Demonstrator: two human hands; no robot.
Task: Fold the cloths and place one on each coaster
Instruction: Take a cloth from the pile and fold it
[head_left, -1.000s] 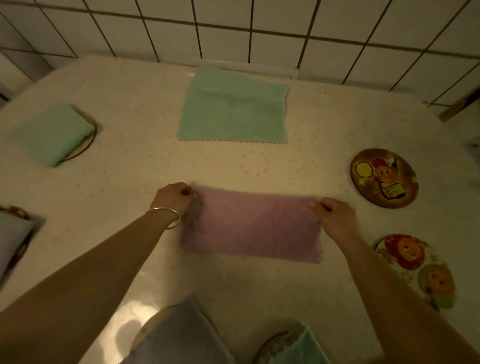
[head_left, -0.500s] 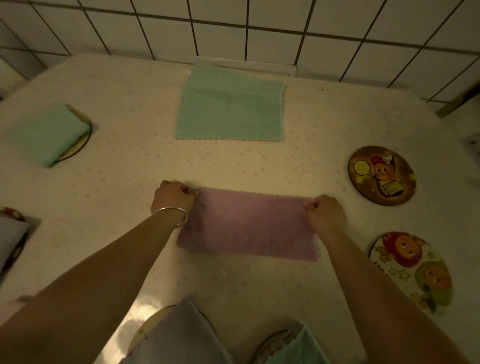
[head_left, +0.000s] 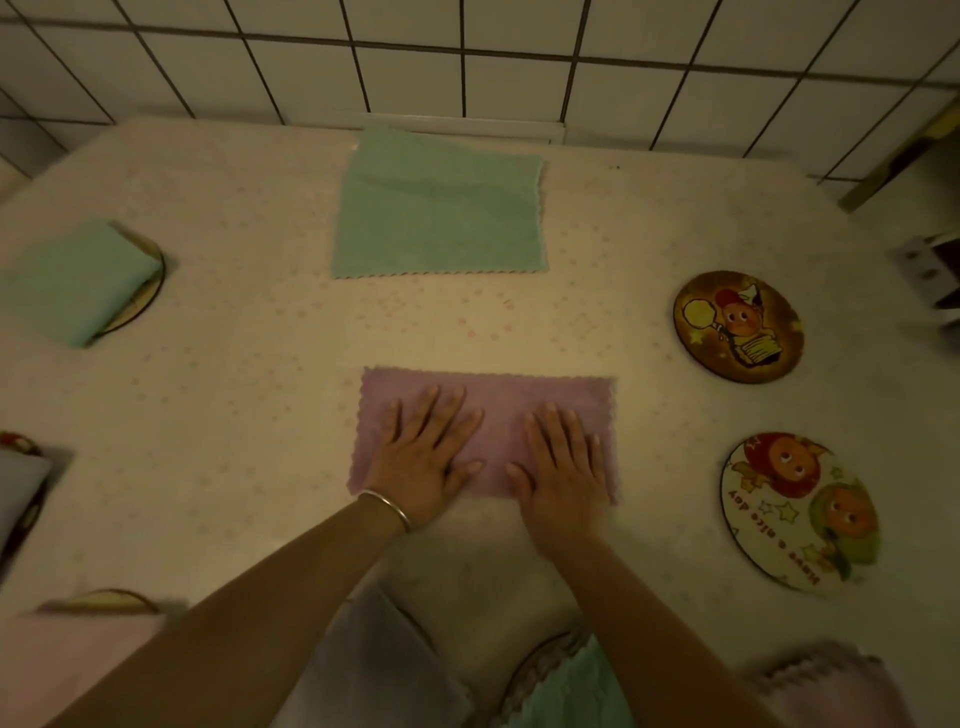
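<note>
Pink cloth (head_left: 488, 415), folded to a long strip, is laid flat at the middle of the worktop (head_left: 234, 415). It is pressed down by the left hand (head_left: 423, 457) and the right hand (head_left: 563, 467), each grip released with fingers straight and spread. An unfolded green cloth (head_left: 439, 208) is seen beyond it. Two bare coasters, the dark coaster (head_left: 737, 326) and the pale coaster (head_left: 797, 512), are set well to the right.
</note>
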